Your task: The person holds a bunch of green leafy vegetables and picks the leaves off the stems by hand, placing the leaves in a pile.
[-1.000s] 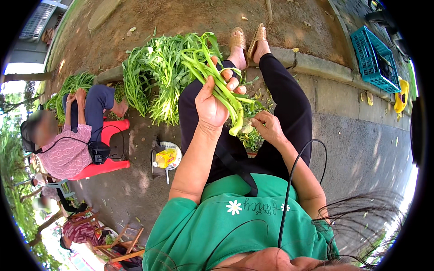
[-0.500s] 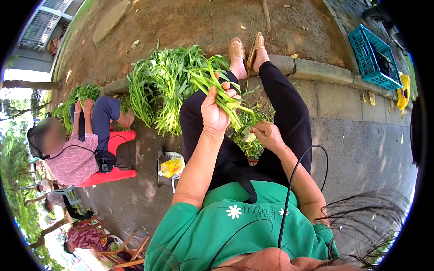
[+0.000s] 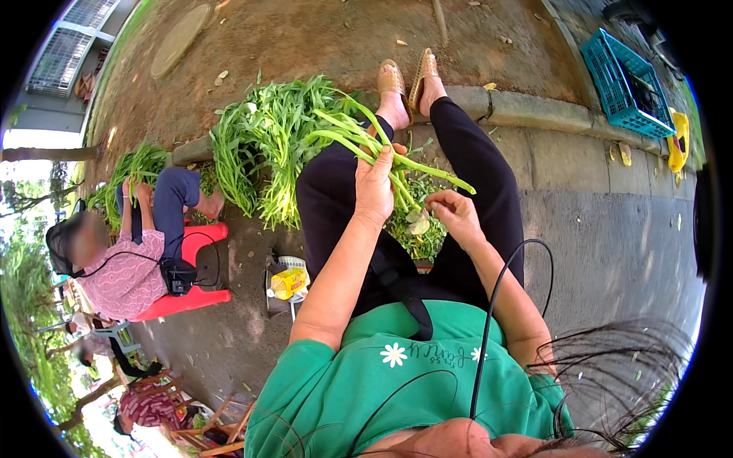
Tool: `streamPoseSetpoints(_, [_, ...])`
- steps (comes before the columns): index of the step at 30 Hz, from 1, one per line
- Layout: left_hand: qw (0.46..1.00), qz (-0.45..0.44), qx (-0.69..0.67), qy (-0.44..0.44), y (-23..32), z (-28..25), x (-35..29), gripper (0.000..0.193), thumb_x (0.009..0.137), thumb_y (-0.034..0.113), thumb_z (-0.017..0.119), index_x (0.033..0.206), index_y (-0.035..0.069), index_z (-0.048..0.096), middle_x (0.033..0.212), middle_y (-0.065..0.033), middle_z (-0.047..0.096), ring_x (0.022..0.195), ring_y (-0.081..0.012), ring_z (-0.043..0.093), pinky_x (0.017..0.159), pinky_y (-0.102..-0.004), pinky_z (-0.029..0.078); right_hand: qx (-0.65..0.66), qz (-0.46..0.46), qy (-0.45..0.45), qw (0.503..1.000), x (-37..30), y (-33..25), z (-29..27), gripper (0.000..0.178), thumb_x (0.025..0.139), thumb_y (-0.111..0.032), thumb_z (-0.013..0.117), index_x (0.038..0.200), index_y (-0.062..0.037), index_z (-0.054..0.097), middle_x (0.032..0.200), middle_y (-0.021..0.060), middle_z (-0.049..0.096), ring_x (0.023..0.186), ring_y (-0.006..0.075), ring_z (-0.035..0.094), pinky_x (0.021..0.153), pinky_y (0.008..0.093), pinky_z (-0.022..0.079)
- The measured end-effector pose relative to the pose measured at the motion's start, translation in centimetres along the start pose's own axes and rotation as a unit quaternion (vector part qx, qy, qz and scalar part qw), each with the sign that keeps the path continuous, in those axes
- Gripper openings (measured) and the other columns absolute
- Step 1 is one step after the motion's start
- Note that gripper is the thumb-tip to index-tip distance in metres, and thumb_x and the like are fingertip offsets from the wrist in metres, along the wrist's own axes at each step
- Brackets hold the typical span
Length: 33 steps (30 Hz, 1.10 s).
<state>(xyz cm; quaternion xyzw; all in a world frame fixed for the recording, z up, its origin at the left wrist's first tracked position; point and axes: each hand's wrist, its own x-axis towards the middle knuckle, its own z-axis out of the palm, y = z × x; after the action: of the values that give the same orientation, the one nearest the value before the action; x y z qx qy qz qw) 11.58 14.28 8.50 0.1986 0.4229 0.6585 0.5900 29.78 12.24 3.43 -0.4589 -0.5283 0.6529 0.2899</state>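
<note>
My left hand point(image 3: 375, 191) is closed around a small bunch of water spinach stalks point(image 3: 439, 173) above my lap. Their thick pale-green stems slant across my fingers, and one long stem reaches out to the right beyond the others. Just right of the stem ends, my right hand point(image 3: 456, 219) is closed in a pinch; whatever lies between its fingertips is too small to make out. A pale, withered leaf point(image 3: 418, 223) shows right below those fingertips. Between my legs, under both hands, lies a heap of leafy trimmings point(image 3: 414, 246).
A large pile of water spinach point(image 3: 286, 145) lies left of my knee. Further left, a person point(image 3: 122, 267) on a red stool point(image 3: 195, 295) handles more greens. A yellow-labelled bottle point(image 3: 287, 283) is near my left hip. A blue crate point(image 3: 622, 88) and yellow bag point(image 3: 678, 145) stand far right.
One long stem in my left hand now sticks out further right. My right hand has lifted slightly, its fingertips now above the pale leaf. The view has shifted slightly.
</note>
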Motion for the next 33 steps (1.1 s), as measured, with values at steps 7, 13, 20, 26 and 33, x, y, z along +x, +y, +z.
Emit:
streamPoseSetpoints(7, [1.000, 0.000, -0.001, 0.020, -2.4, 1.3, -1.1, 0.046, 0.094, 0.016, 0.053, 0.136, 0.015, 0.034, 0.091, -0.0056, 0.057, 0.078, -0.0118, 0.054, 0.070, -0.0265, 0.047, 0.160, -0.001, 0.036, 0.986, -0.2, -1.6, 1.1, 0.026, 0.089, -0.010, 0.057, 0.113, 0.0018, 0.054, 0.098, 0.0056, 0.061, 0.084, 0.0122, 0.060, 0.073, 0.0252, 0.048])
streamPoseSetpoints(13, [0.998, -0.029, -0.003, 0.051, -3.9, 1.6, -1.7, 0.034, 0.093, 0.012, 0.052, 0.126, 0.012, 0.041, 0.088, -0.0053, 0.055, 0.080, -0.0120, 0.054, 0.072, -0.0269, 0.047, 0.173, -0.001, 0.060, 0.983, 0.2, -1.0, 1.3, 0.020, 0.089, -0.010, 0.058, 0.105, 0.0017, 0.057, 0.092, 0.0038, 0.062, 0.077, 0.0102, 0.058, 0.065, 0.0248, 0.047])
streamPoseSetpoints(20, [0.996, -0.030, 0.017, 0.080, -4.5, 2.2, -2.0, 0.030, 0.093, 0.009, 0.051, 0.123, 0.011, 0.042, 0.088, -0.0066, 0.053, 0.080, -0.0140, 0.053, 0.070, -0.0282, 0.048, 0.143, 0.012, 0.075, 0.987, 0.2, -1.8, 1.7, 0.018, 0.089, -0.009, 0.059, 0.102, 0.0020, 0.057, 0.084, 0.0018, 0.061, 0.072, 0.0076, 0.056, 0.062, 0.0220, 0.046])
streamPoseSetpoints(26, [0.995, -0.048, 0.011, 0.085, -4.5, 2.4, -2.2, 0.032, 0.094, 0.009, 0.049, 0.124, 0.012, 0.040, 0.086, -0.0063, 0.053, 0.074, -0.0130, 0.053, 0.064, -0.0269, 0.048, 0.203, 0.017, 0.095, 0.974, 0.4, -1.1, 2.1, 0.010, 0.088, -0.010, 0.060, 0.093, -0.0019, 0.056, 0.077, 0.0011, 0.059, 0.067, 0.0071, 0.054, 0.059, 0.0219, 0.045])
streamPoseSetpoints(33, [0.993, -0.056, 0.038, 0.096, -4.0, 2.5, -2.1, 0.032, 0.093, 0.009, 0.051, 0.124, 0.010, 0.041, 0.085, -0.0073, 0.054, 0.074, -0.0147, 0.054, 0.065, -0.0290, 0.048, 0.227, 0.004, 0.080, 0.970, 0.2, -0.7, 1.9, 0.009, 0.088, -0.009, 0.061, 0.091, -0.0035, 0.055, 0.076, 0.0008, 0.058, 0.066, 0.0073, 0.054, 0.060, 0.0223, 0.046])
